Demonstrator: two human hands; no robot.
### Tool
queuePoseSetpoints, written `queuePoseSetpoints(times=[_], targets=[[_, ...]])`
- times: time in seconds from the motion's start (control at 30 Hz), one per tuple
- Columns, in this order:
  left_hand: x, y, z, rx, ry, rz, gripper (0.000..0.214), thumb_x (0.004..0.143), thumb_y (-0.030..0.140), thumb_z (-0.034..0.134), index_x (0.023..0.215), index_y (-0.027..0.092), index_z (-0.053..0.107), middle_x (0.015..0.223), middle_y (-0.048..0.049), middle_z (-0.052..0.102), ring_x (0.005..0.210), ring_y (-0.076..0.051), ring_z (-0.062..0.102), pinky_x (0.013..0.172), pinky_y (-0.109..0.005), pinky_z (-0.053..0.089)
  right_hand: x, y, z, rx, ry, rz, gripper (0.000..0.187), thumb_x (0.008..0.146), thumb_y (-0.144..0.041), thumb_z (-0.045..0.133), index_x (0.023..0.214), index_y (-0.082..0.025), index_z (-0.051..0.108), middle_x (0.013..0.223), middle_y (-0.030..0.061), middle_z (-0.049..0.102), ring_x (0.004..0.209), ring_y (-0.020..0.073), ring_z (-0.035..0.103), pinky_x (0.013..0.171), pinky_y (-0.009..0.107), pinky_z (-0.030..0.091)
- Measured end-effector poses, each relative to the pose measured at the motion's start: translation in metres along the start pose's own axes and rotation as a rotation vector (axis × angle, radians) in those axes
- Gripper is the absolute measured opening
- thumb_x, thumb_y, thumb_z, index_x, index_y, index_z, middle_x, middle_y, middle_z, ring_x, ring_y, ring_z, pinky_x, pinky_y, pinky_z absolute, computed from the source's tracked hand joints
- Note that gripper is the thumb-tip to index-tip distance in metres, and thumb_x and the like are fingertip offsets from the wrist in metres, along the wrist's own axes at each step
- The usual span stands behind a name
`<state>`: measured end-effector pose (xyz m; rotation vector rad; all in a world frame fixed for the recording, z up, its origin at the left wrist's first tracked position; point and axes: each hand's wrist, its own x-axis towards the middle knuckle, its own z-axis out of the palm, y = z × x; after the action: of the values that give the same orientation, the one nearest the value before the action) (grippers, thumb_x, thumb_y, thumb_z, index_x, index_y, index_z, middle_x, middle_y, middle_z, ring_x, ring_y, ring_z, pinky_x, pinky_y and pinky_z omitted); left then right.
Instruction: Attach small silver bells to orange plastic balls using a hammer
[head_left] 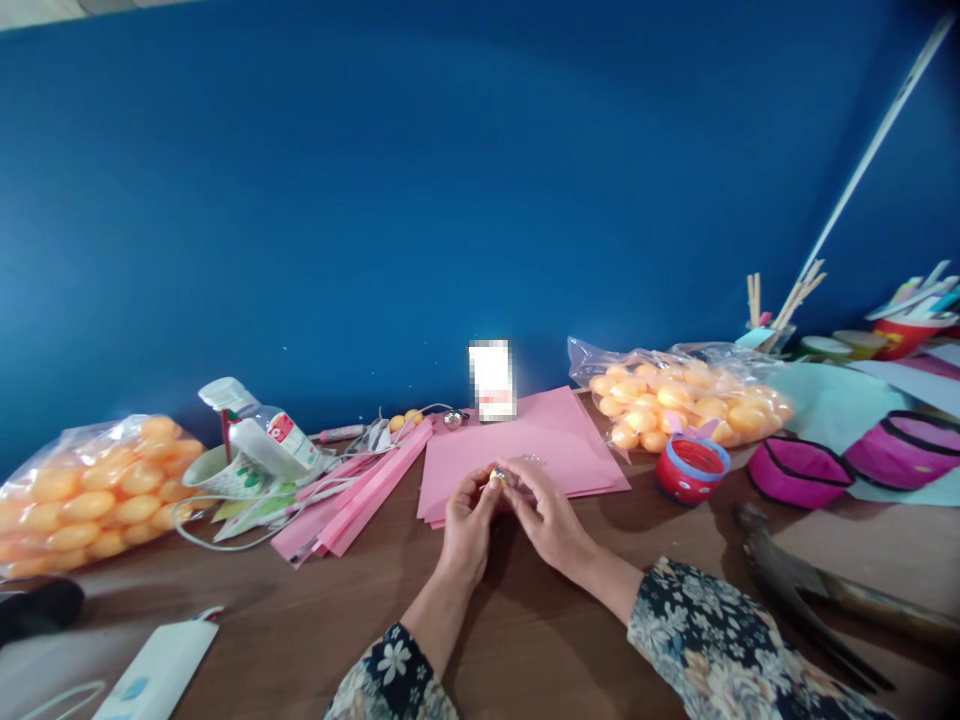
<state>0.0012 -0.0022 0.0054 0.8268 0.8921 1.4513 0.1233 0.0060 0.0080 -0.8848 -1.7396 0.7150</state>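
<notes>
My left hand [470, 522] and my right hand [551, 520] meet over the near edge of a stack of pink paper [517, 440]. Between their fingertips is a small shiny metallic ball [499, 475], gold and silver in tone, partly covered by the fingers. Both hands are closed in a pinch on it. A similar silver ball [453, 419] lies at the back left of the paper. Just behind my right fingers, some small clear bits [534, 459] rest on the pink sheet, too small to make out.
Bags of orange balls stand left [97, 495] and right [686, 395]. Pink strips [367, 495], a cable and a tilted clear bottle [274, 435] lie left. A red cup [691, 470], magenta fabric rings [799, 472] and a hammer [817, 580] are right. A blue wall [480, 200] rises behind.
</notes>
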Motion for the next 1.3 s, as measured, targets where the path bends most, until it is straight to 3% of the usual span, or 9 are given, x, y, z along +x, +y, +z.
queuePoseSetpoints(times=[0.3, 0.5, 0.73, 1.0, 1.3], targets=[[0.0001, 0.0015, 0.0012, 0.006, -0.007, -0.012, 0.034, 0.072, 0.031, 0.067, 0.100, 0.014, 0.063, 0.095, -0.0079, 0.066, 0.084, -0.017, 0.062, 0.078, -0.028, 0.048, -0.0002, 0.0002, 0.0006, 0.006, 0.015, 0.026, 0.026, 0.088, -0.022, 0.045, 0.114, -0.022, 0.052, 0.114, 0.0088, 0.058, 0.107, 0.0203, 0.054, 0.093, 0.038, 0.046], [-0.0022, 0.0054, 0.0047, -0.028, -0.004, -0.019, 0.034, 0.072, 0.032, 0.066, 0.101, 0.017, 0.061, 0.097, -0.0071, 0.065, 0.085, -0.015, 0.061, 0.076, -0.027, 0.047, -0.0024, 0.0017, 0.0031, 0.017, 0.067, 0.121, 0.026, 0.086, -0.027, 0.050, 0.111, -0.021, 0.050, 0.109, 0.0089, 0.059, 0.099, 0.0198, 0.059, 0.084, 0.035, 0.051], [0.0002, 0.0026, 0.0024, 0.046, 0.010, -0.014, 0.044, 0.063, 0.030, 0.074, 0.103, 0.015, 0.061, 0.095, -0.0079, 0.065, 0.085, -0.017, 0.061, 0.075, -0.027, 0.047, -0.0006, -0.0040, -0.0009, -0.054, 0.091, 0.057, 0.025, 0.084, -0.020, 0.051, 0.109, -0.022, 0.053, 0.110, 0.0079, 0.060, 0.102, 0.0210, 0.056, 0.087, 0.037, 0.049], [-0.0021, 0.0049, 0.0045, 0.049, 0.009, -0.016, 0.033, 0.069, 0.029, 0.070, 0.098, 0.016, 0.061, 0.094, -0.0055, 0.065, 0.086, -0.014, 0.060, 0.080, -0.026, 0.045, -0.0009, -0.0004, 0.0015, -0.094, 0.084, -0.069, 0.041, 0.080, -0.013, 0.050, 0.120, -0.021, 0.049, 0.120, 0.0096, 0.055, 0.112, 0.0220, 0.050, 0.097, 0.041, 0.042], [-0.0014, 0.0026, 0.0030, -0.055, 0.017, -0.026, 0.037, 0.072, 0.031, 0.067, 0.105, 0.018, 0.058, 0.104, -0.0077, 0.065, 0.090, -0.017, 0.062, 0.082, -0.030, 0.048, -0.0026, 0.0054, 0.0027, -0.111, 0.077, 0.025, 0.035, 0.087, -0.024, 0.046, 0.123, -0.021, 0.047, 0.119, 0.0099, 0.057, 0.110, 0.0214, 0.053, 0.095, 0.040, 0.044]])
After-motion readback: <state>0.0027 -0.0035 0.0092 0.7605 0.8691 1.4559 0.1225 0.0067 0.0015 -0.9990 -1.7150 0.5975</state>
